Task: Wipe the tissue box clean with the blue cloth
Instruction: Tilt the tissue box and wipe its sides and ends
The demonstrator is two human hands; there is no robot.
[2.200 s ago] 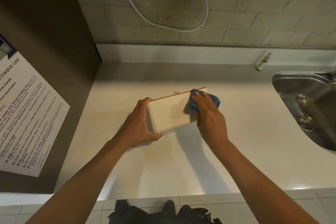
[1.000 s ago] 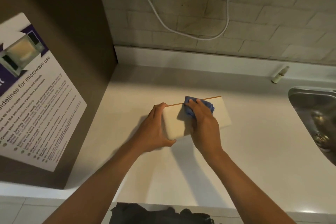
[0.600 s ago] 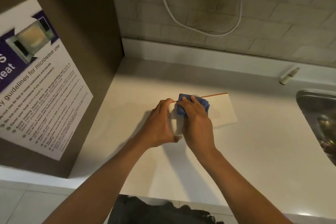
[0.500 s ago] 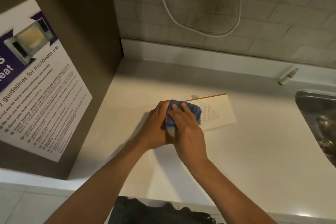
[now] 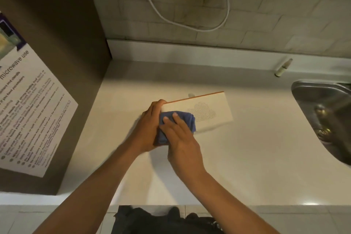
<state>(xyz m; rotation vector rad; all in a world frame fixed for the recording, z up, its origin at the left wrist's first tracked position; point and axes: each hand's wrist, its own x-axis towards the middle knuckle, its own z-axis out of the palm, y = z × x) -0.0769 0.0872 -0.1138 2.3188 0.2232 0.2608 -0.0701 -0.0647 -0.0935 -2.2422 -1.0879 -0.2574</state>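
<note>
**Box braced at one end, wiped at the same end**

The tissue box (image 5: 207, 111) is seen lying on the pale bench (image 5: 237, 157), tilted slightly, with its dotted cloud print turned towards the camera. Its left end is gripped by the left hand (image 5: 150, 129), the fingers being curled over the upper edge; this hold is judged to be there so that the light box is not pushed along the bench under the rubbing. The blue cloth (image 5: 187, 119) is pressed flat against the near face at that same left end by the right hand (image 5: 182, 140), whose fingers are laid out straight over the folded fabric, so that pressure is spread across a broad patch. The two hands are brought close together, side by side. The right part of the near face is left uncovered. A steel sink (image 5: 322, 112) is set well apart on the right, and a printed notice (image 5: 32, 112) is fixed to the dark cabinet on the left.
</note>
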